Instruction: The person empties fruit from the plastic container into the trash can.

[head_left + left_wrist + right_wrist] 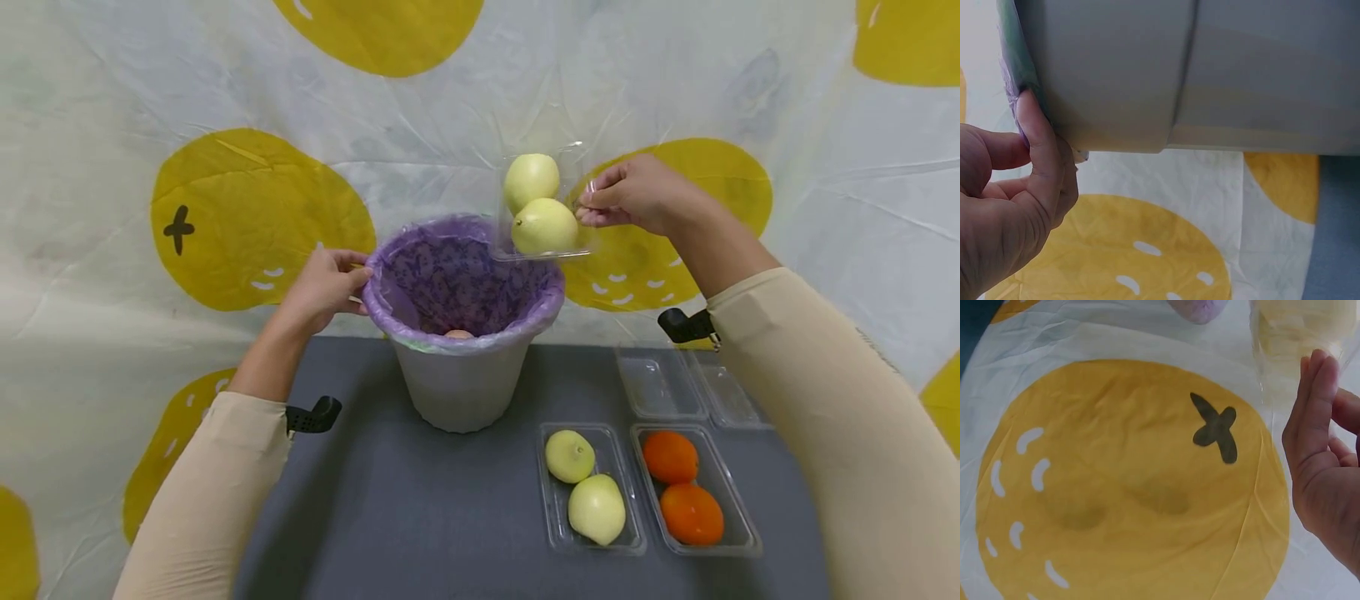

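Observation:
In the head view a trash can point(461, 387) lined with a purple plastic bag point(551, 312) stands on the table, with a round pinkish thing point(458, 334) low inside. My left hand point(324, 287) pinches the bag-covered rim at the left, thumb and fingers on either side of it, as the left wrist view shows. My right hand point(633, 198) pinches the edge of a clear plastic tray point(517, 250), raised at the right side of the opening. Two pale yellow-green fruits point(546, 227) lie in that tilted tray.
Front right on the grey table point(420, 517), one clear tray point(551, 533) holds two pale fruits point(596, 508) and another point(731, 533) two orange fruits point(692, 514). Behind them are two bare clear trays point(660, 387). A patterned cloth point(420, 117) hangs behind.

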### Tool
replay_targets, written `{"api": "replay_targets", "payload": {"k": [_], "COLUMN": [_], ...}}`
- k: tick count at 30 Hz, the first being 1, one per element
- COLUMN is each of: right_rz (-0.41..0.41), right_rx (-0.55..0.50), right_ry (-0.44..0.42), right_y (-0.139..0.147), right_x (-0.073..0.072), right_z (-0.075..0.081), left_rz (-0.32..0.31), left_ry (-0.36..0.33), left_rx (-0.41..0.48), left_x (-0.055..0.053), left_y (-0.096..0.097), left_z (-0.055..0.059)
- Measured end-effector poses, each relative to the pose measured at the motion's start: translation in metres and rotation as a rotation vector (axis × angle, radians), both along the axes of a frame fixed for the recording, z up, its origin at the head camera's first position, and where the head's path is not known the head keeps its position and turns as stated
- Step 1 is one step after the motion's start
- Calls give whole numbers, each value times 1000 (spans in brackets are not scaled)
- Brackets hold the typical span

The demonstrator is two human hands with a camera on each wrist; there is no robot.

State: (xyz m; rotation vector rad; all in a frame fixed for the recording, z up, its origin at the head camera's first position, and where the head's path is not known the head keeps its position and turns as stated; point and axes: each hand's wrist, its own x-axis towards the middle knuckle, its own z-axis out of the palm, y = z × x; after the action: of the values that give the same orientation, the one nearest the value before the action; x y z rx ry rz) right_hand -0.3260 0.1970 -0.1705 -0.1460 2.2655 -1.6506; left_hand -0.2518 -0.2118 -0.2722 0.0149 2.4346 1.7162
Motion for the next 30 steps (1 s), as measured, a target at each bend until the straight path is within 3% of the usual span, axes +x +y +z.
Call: {"api": "replay_targets", "payload": {"k": [8,21,30], "right_rz": [-9,-39,-53], "right_rx": [-3,78,231], "right_ry": [68,183,300], "right_y": [-17,-36,-40], "right_x": [0,-1,3], "right_z": [0,-1,-4], "left_rz": [5,-7,2], "left_ry": [-1,-4,-7], "left_rx": [-5,-10,3], "left_x": [0,2,3], "left_y": [0,-1,0], "left_z": [-1,2,-1]}}
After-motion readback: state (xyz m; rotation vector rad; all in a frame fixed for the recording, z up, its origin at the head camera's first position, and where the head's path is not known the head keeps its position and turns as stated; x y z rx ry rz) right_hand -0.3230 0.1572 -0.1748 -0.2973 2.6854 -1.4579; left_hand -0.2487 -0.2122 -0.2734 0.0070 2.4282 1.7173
